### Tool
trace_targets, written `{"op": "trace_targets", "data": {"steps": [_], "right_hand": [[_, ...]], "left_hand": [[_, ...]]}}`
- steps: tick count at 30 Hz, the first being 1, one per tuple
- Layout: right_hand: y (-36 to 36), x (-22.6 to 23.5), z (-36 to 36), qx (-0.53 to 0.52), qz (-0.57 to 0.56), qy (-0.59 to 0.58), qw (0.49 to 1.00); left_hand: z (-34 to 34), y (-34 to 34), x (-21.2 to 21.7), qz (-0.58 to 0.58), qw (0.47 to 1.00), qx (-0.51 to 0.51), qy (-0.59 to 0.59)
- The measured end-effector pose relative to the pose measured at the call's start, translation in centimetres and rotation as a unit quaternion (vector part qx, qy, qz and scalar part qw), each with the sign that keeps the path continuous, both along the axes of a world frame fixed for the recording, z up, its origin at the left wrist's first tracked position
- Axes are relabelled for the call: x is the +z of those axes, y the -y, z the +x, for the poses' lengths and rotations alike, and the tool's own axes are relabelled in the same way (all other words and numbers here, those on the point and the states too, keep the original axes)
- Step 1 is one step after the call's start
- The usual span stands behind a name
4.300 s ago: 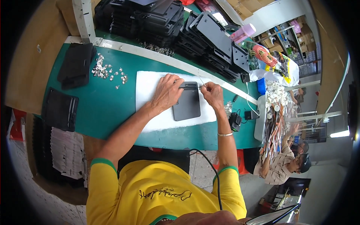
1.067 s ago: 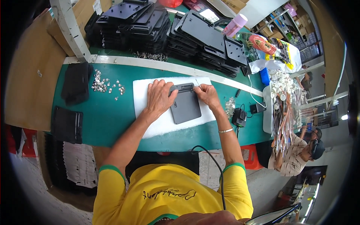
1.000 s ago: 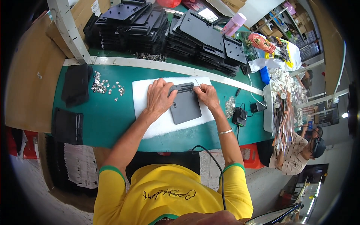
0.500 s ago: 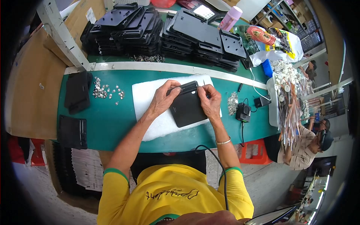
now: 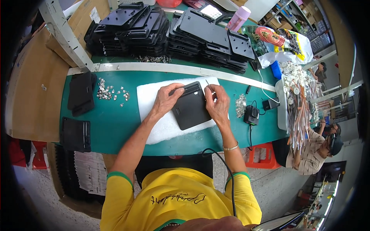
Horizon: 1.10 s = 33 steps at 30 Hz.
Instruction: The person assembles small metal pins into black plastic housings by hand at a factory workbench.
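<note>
A flat black plastic panel (image 5: 191,109) lies on a white foam pad (image 5: 162,123) on the green table. My left hand (image 5: 166,101) rests on the panel's upper left corner, fingers pressing its top edge. My right hand (image 5: 217,104) sits at the panel's right edge and pinches a thin metal piece (image 5: 208,85) that sticks up past the fingers.
Stacks of black plastic parts (image 5: 169,27) line the back of the table. Small metal pieces (image 5: 110,93) lie left of the pad, another small pile (image 5: 240,106) to its right. Black parts (image 5: 80,92) sit at the left, a charger (image 5: 251,114) and cable at the right. A seated person (image 5: 316,148) works nearby.
The view has shifted, so the panel now sits lower and turned slightly. My left hand slid from the pad onto the panel's top corner; my right hand stays at its right edge.
</note>
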State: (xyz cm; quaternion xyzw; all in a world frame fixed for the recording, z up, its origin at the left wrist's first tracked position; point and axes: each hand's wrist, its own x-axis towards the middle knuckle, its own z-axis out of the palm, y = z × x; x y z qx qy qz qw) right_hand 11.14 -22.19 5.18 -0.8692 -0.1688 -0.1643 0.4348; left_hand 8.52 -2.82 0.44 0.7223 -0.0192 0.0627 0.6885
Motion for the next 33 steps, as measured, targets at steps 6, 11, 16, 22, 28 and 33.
{"op": "trace_targets", "data": {"steps": [6, 11, 16, 22, 28, 33], "right_hand": [[-0.8, 1.6, -2.1, 0.026, -0.211, 0.181, 0.96], [-1.2, 1.0, -1.3, 0.056, -0.323, 0.22, 0.919], [-1.7, 1.9, -1.1, 0.067, -0.357, 0.221, 0.905], [-2.8, 2.9, -1.1, 0.083, -0.401, 0.209, 0.888], [-3.8, 3.5, -0.7, 0.095, -0.47, 0.199, 0.855], [-3.1, 3.2, -0.3, 0.104, -0.43, 0.154, 0.884]], "left_hand": [[0.3, -0.2, -0.4, 0.018, 1.0, 0.022, 0.013], [0.3, 0.1, 0.1, 0.023, 0.999, 0.022, 0.018], [0.1, 0.0, 0.3, 0.025, 1.0, 0.01, -0.013], [0.3, 0.0, -0.3, 0.023, 0.999, 0.022, 0.004], [0.4, 0.1, -0.6, 0.085, 0.994, 0.045, 0.058], [0.2, 0.1, 0.1, 0.045, 0.998, 0.034, 0.011]]}}
